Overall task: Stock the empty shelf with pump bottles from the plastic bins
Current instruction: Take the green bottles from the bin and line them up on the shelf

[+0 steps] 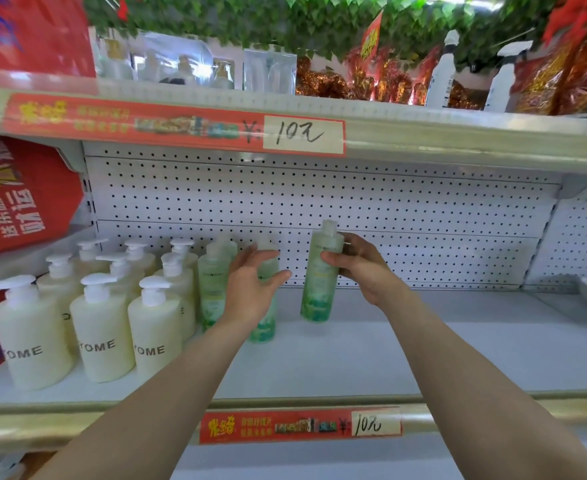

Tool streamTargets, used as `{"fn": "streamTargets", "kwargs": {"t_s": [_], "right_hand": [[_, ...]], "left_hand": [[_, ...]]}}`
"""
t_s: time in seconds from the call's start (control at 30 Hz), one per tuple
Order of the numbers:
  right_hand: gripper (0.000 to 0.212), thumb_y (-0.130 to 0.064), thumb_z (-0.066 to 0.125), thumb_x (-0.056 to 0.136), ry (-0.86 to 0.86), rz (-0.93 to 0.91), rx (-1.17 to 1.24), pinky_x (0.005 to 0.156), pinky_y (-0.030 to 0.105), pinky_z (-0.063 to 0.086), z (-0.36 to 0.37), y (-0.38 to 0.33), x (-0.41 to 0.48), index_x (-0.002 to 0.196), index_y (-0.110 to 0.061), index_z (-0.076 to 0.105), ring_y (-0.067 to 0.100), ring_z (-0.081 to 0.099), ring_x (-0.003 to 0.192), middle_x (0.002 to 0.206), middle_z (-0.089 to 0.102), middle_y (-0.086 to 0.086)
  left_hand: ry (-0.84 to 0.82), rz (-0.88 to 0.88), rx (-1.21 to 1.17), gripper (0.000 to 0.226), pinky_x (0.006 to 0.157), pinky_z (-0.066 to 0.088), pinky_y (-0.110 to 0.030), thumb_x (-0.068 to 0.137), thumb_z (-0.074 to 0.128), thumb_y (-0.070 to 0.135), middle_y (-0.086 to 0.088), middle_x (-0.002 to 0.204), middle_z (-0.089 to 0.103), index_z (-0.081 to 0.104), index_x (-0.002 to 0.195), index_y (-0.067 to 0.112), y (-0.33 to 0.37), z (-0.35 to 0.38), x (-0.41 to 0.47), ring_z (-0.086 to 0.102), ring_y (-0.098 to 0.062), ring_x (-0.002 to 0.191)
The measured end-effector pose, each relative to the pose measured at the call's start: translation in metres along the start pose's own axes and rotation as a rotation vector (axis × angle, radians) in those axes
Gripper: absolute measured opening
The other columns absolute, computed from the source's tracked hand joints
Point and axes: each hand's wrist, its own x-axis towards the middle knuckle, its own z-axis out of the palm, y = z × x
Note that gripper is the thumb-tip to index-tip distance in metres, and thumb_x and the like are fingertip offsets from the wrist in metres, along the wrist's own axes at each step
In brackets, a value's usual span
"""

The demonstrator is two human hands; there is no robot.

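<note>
My right hand [361,268] grips a tall green bottle [319,289] that stands upright on the white shelf [423,355], a little apart from the others. My left hand [254,285] is spread with straight fingers around another green bottle [262,327], touching its front. More green bottles [212,285] stand behind and to the left of it. Several cream pump bottles [101,334] with white pumps fill the shelf's left part.
A white pegboard [389,209] backs the shelf. The upper shelf edge [458,140] carries a red price strip, with boxed goods and spray bottles above. A red gift bag [18,199] stands at the left. The shelf's front rail [299,426] bears a price tag.
</note>
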Motion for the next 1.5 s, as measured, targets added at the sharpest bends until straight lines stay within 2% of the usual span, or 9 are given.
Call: {"fn": "streamTargets", "kwargs": {"t_s": [0.13, 0.43, 0.57, 0.7, 0.87, 1.17, 1.3, 1.43, 1.5], "right_hand": [[0.055, -0.004, 0.082, 0.078, -0.009, 0.03, -0.047, 0.085, 0.034, 0.056, 0.002, 0.031, 0.018, 0.127, -0.014, 0.059, 0.026, 0.068, 0.108, 0.118, 0.069, 0.01], [0.057, -0.003, 0.08, 0.081, -0.081, 0.01, -0.068, 0.098, 0.043, 0.054, 0.019, 0.068, 0.053, 0.132, -0.015, 0.059, 0.024, 0.065, 0.114, 0.12, 0.071, 0.006], [0.056, -0.004, 0.077, 0.084, -0.105, -0.004, -0.065, 0.095, 0.036, 0.055, 0.022, 0.07, 0.062, 0.135, -0.015, 0.058, 0.022, 0.066, 0.113, 0.12, 0.071, 0.005], [0.054, -0.006, 0.075, 0.086, -0.125, -0.007, -0.084, 0.094, 0.035, 0.055, 0.022, 0.071, 0.066, 0.136, -0.014, 0.057, 0.02, 0.067, 0.112, 0.119, 0.072, 0.004], [0.054, -0.009, 0.075, 0.087, -0.143, 0.001, -0.119, 0.097, 0.037, 0.053, 0.022, 0.072, 0.068, 0.138, -0.016, 0.056, 0.02, 0.066, 0.114, 0.121, 0.071, 0.002], [0.042, -0.018, 0.075, 0.087, -0.112, 0.076, -0.239, 0.101, 0.043, 0.051, 0.027, 0.06, 0.057, 0.128, -0.022, 0.065, 0.019, 0.067, 0.113, 0.118, 0.073, -0.001], [0.074, -0.037, 0.08, 0.079, 0.067, 0.123, -0.369, 0.108, 0.039, 0.043, 0.036, 0.037, 0.037, 0.144, -0.022, 0.049, 0.015, 0.055, 0.124, 0.134, 0.056, -0.007], [0.065, -0.041, 0.076, 0.085, 0.174, 0.041, -0.485, 0.105, 0.03, 0.044, 0.053, -0.002, -0.003, 0.142, -0.023, 0.052, 0.01, 0.052, 0.124, 0.13, 0.055, -0.005], [0.061, -0.044, 0.073, 0.086, 0.208, -0.014, -0.529, 0.104, 0.033, 0.047, 0.066, -0.024, -0.026, 0.14, -0.024, 0.055, 0.01, 0.053, 0.124, 0.135, 0.055, -0.005]], "left_hand": [[-0.035, 0.013, 0.033, 0.034, 0.109, 0.026, -0.019, 0.084, 0.076, 0.029, -0.004, 0.143, 0.047, 0.069, 0.117, 0.029, -0.017, 0.002, -0.003, 0.035, -0.015, 0.139], [-0.046, 0.089, 0.006, 0.041, 0.109, 0.022, -0.015, 0.082, 0.077, 0.025, 0.0, 0.145, 0.043, 0.062, 0.115, 0.044, -0.027, 0.001, 0.0, 0.036, -0.01, 0.137], [-0.043, 0.109, 0.024, 0.043, 0.107, 0.02, -0.011, 0.082, 0.078, 0.024, 0.002, 0.145, 0.042, 0.061, 0.116, 0.044, -0.028, 0.001, -0.001, 0.033, -0.001, 0.132], [-0.041, 0.117, 0.03, 0.046, 0.107, 0.021, -0.012, 0.082, 0.078, 0.025, 0.005, 0.145, 0.041, 0.06, 0.118, 0.045, -0.03, 0.001, -0.002, 0.033, -0.003, 0.134], [-0.043, 0.104, 0.024, 0.045, 0.098, 0.015, 0.005, 0.081, 0.078, 0.025, 0.008, 0.143, 0.04, 0.064, 0.122, 0.039, -0.03, 0.002, -0.004, 0.032, -0.004, 0.135], [-0.121, 0.058, 0.021, 0.048, 0.103, 0.021, -0.012, 0.082, 0.078, 0.028, 0.008, 0.15, 0.033, 0.06, 0.126, 0.038, -0.023, -0.004, -0.005, 0.028, -0.007, 0.14], [-0.166, 0.06, 0.035, 0.052, 0.115, 0.022, -0.022, 0.082, 0.078, 0.029, -0.001, 0.158, 0.028, 0.06, 0.131, 0.035, -0.012, -0.013, -0.007, 0.02, -0.01, 0.147], [-0.146, 0.132, 0.038, 0.05, 0.119, 0.023, -0.031, 0.086, 0.074, 0.03, -0.007, 0.158, 0.03, 0.059, 0.134, 0.029, 0.009, -0.031, -0.019, 0.021, -0.014, 0.148], [-0.095, 0.151, 0.057, 0.044, 0.119, 0.023, -0.032, 0.092, 0.066, 0.033, -0.009, 0.158, 0.03, 0.057, 0.135, 0.025, 0.022, -0.05, -0.028, 0.021, -0.018, 0.148]]}}
